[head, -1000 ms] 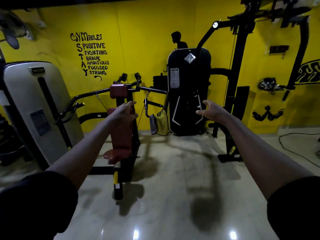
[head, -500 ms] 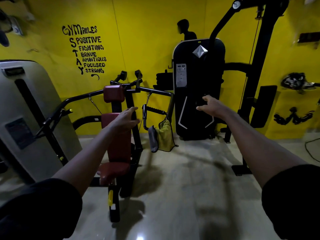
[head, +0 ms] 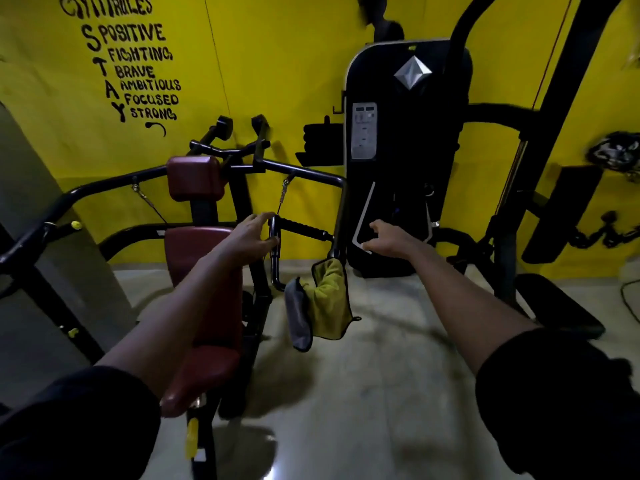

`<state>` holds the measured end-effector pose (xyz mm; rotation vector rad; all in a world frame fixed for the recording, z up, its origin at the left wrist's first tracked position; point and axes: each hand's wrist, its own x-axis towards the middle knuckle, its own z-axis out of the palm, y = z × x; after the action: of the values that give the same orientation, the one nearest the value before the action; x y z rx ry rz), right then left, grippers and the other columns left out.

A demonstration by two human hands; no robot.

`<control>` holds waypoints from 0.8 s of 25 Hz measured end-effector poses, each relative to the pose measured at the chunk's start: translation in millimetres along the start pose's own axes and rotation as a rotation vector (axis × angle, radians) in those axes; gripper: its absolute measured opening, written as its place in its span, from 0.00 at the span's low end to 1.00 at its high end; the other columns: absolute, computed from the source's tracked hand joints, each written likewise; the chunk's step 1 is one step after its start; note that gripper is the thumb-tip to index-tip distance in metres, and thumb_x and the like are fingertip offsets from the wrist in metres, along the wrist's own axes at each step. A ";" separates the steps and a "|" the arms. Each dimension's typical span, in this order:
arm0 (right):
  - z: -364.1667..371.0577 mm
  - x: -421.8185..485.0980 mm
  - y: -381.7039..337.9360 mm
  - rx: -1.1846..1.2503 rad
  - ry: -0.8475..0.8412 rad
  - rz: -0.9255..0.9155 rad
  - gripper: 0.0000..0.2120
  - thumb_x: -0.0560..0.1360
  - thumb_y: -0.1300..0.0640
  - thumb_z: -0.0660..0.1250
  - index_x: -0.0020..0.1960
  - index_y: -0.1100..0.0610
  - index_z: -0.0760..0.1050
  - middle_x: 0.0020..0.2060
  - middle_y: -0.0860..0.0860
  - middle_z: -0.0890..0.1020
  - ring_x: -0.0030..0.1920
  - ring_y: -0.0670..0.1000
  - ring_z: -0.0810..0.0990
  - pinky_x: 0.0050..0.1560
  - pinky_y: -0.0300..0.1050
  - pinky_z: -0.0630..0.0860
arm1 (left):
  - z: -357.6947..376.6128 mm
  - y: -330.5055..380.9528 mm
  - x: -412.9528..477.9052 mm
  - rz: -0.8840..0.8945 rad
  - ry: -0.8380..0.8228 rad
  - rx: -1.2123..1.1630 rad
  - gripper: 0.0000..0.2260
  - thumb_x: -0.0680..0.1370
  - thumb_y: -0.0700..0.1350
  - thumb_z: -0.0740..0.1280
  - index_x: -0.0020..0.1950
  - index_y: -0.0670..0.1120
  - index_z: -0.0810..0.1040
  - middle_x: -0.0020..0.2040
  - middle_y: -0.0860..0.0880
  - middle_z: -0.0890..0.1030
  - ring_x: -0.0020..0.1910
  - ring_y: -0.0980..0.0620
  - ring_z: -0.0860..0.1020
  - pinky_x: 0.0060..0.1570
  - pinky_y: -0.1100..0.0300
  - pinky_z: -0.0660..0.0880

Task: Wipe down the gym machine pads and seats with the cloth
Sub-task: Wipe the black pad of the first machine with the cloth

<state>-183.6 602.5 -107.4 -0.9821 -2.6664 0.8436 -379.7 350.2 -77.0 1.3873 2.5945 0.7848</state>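
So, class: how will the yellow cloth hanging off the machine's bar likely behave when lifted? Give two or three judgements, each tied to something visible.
Probably floppy: the yellow cloth droops in soft folds from the bar end. Likely light, since it hangs there merely draped, with no clip visible. The grey cloth bunched against it might come along or drop.

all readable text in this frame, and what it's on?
"RULES", after a word cut off by the top edge: black paint on the yellow wall.
"STAY", large letters running downward: same wall.
"POSITIVE": same wall.
"FIGHTING": same wall.
"BRAVE": same wall.
"AMBITIOUS": same wall.
"FOCUSED": same wall.
"STRONG": same wall.
Grey rectangular label on the tall black machine cover: print too small to read.
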 end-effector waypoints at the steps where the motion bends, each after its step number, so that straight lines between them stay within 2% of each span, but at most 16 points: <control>1: 9.5 17.7 2.2 -0.019 -0.017 0.006 0.34 0.77 0.51 0.70 0.78 0.59 0.61 0.72 0.59 0.71 0.70 0.58 0.72 0.62 0.50 0.72 | 3.8 -6.8 14.8 -0.006 -0.011 -0.005 0.30 0.79 0.46 0.67 0.79 0.48 0.58 0.74 0.40 0.64 0.72 0.41 0.65 0.68 0.47 0.69; 4: 42.0 59.1 15.3 -0.035 -0.137 0.056 0.23 0.77 0.50 0.70 0.67 0.60 0.74 0.60 0.57 0.79 0.61 0.59 0.78 0.49 0.47 0.74 | 18.7 -22.2 51.3 -0.028 -0.043 -0.025 0.30 0.79 0.47 0.67 0.79 0.48 0.59 0.75 0.40 0.63 0.73 0.41 0.65 0.69 0.46 0.67; 5: 55.1 71.9 22.7 -0.059 -0.194 0.068 0.20 0.77 0.49 0.69 0.63 0.60 0.77 0.58 0.57 0.80 0.61 0.59 0.79 0.50 0.48 0.75 | 25.3 -26.0 62.3 -0.031 -0.055 -0.024 0.30 0.79 0.47 0.67 0.78 0.48 0.59 0.75 0.40 0.63 0.73 0.42 0.65 0.69 0.48 0.67; 6: 66.7 80.5 29.0 -0.093 -0.249 0.078 0.21 0.77 0.48 0.69 0.63 0.61 0.77 0.60 0.57 0.80 0.62 0.59 0.78 0.54 0.49 0.76 | 32.0 -28.9 72.8 -0.030 -0.064 -0.017 0.29 0.80 0.47 0.67 0.78 0.47 0.60 0.74 0.40 0.64 0.72 0.42 0.66 0.68 0.50 0.67; 8: 87.4 95.3 36.9 -0.139 -0.341 0.089 0.24 0.79 0.47 0.67 0.69 0.61 0.74 0.67 0.57 0.76 0.65 0.58 0.75 0.61 0.49 0.73 | 42.5 -33.4 92.2 -0.034 -0.069 -0.002 0.29 0.80 0.46 0.67 0.78 0.46 0.60 0.74 0.40 0.65 0.71 0.42 0.67 0.64 0.55 0.67; 10: 102.1 108.4 42.6 -0.053 -0.397 0.091 0.23 0.81 0.51 0.65 0.72 0.61 0.70 0.68 0.55 0.74 0.67 0.58 0.74 0.62 0.46 0.70 | 50.5 -34.7 111.5 -0.049 -0.071 -0.008 0.29 0.80 0.45 0.67 0.78 0.46 0.60 0.74 0.40 0.64 0.71 0.42 0.67 0.62 0.56 0.66; 13: 125.7 120.7 43.0 0.162 -0.446 0.107 0.22 0.79 0.54 0.68 0.70 0.60 0.72 0.66 0.54 0.77 0.63 0.56 0.77 0.64 0.45 0.72 | 54.1 -41.0 124.1 -0.069 -0.059 0.005 0.29 0.80 0.45 0.67 0.78 0.45 0.61 0.74 0.40 0.64 0.71 0.42 0.67 0.64 0.53 0.67; 15: 134.7 133.9 56.4 0.276 -0.453 0.141 0.20 0.78 0.52 0.69 0.68 0.58 0.74 0.61 0.51 0.79 0.59 0.53 0.78 0.62 0.46 0.74 | 62.7 -39.8 138.8 -0.094 -0.051 0.015 0.28 0.80 0.45 0.67 0.78 0.44 0.61 0.74 0.39 0.65 0.70 0.42 0.68 0.63 0.55 0.67; 17: 143.0 140.2 67.0 0.330 -0.471 0.143 0.20 0.80 0.48 0.68 0.68 0.57 0.75 0.57 0.51 0.78 0.57 0.52 0.77 0.57 0.44 0.71 | 72.2 -36.8 148.7 -0.111 -0.050 0.016 0.28 0.80 0.45 0.67 0.78 0.44 0.61 0.73 0.40 0.66 0.69 0.43 0.70 0.59 0.59 0.67; 20: 150.6 150.0 75.1 0.324 -0.494 0.085 0.22 0.76 0.41 0.69 0.62 0.55 0.79 0.58 0.53 0.82 0.59 0.55 0.79 0.59 0.50 0.75 | 82.7 -29.2 160.6 -0.129 -0.064 0.012 0.28 0.80 0.46 0.67 0.78 0.44 0.61 0.73 0.39 0.67 0.69 0.42 0.70 0.61 0.56 0.68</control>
<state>-310.0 677.7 -278.2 -0.9012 -2.7366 1.6641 -468.8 498.0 -138.1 1.2126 2.6124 0.6962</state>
